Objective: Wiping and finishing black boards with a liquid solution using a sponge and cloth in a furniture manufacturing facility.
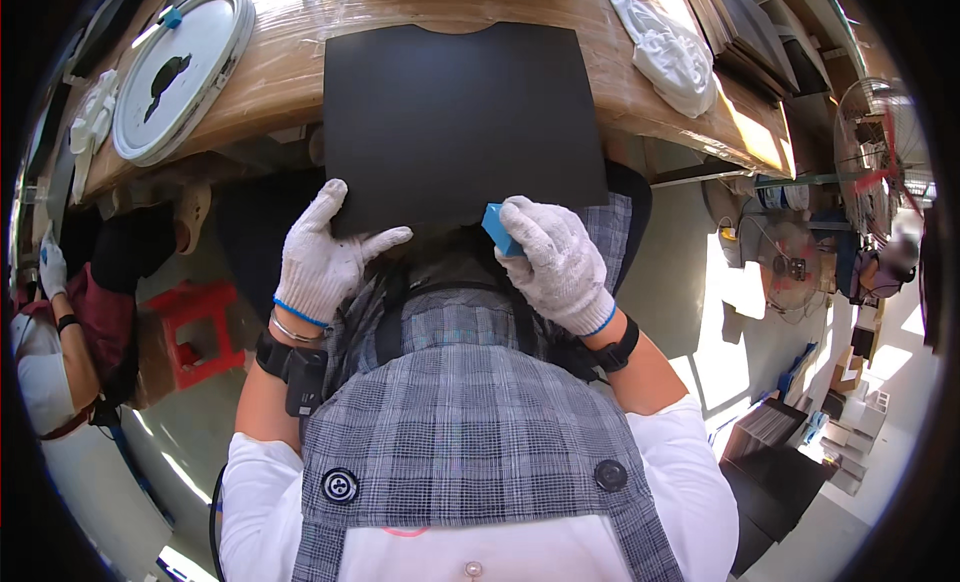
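Note:
A flat black panel (460, 127), with a shallow curved notch in its far edge, lies in front of me and reaches past the table's near edge. At its near left corner is my left hand (325, 257) in a white knit glove, thumb and a finger spread apart against the corner. My right hand (555, 257), gloved the same way, pinches a small blue block (500, 230) between thumb and fingers at the panel's near edge. Whether the block touches the panel I cannot tell. Some fingers of both hands are hidden.
On the table (275, 67) a round white lid (180, 77) with a black smear holds a small blue piece (172, 18). A white cloth bag (665, 57) and dark stacked panels (740, 32) are at the right. A red stool (195, 332) and another person's arm (75, 342) are at left.

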Available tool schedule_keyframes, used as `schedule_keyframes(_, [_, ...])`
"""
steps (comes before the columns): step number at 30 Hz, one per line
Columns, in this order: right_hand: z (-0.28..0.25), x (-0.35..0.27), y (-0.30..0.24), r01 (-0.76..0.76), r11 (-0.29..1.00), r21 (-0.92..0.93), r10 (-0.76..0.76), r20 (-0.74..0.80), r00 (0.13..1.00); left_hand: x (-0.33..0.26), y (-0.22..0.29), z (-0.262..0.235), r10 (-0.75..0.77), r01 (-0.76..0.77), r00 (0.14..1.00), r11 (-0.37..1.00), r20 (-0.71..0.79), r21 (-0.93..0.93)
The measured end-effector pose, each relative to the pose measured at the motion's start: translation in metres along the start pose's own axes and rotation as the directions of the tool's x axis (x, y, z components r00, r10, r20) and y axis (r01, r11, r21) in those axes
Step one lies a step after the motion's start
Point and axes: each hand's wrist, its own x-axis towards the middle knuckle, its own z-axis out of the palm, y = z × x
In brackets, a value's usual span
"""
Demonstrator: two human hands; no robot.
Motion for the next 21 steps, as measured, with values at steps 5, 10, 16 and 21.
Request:
schedule_keyframes(5, [-0.029,-0.028,0.026,-0.079,0.97,-0.231,0.075,-0.026,0.997,-0.002,0.003,-0.009,0.001,-0.001,1.0,1.0,0.014,-0.015])
schedule_keyframes(10, [0.0,0.0,-0.001,0.01,0.997,-0.075,-0.01,-0.006,1.0,-0.002,0.002,-0.019,0.031,-0.024,0.987,0.999,0.161,-0.048])
schedule_keyframes(16, [0.021,0.045,-0.033,0.114,0.993,0.023,-0.117,0.18,0.977,0.0,0.006,-0.022,0.02,-0.037,0.97,0.997,0.242,0.063])
schedule_keyframes(21, [-0.003,0.025,-0.011,0.117,0.987,-0.108,-0.089,0.23,0.969,-0.01,0.009,-0.03,0.009,-0.02,0.97,0.999,0.243,0.042])
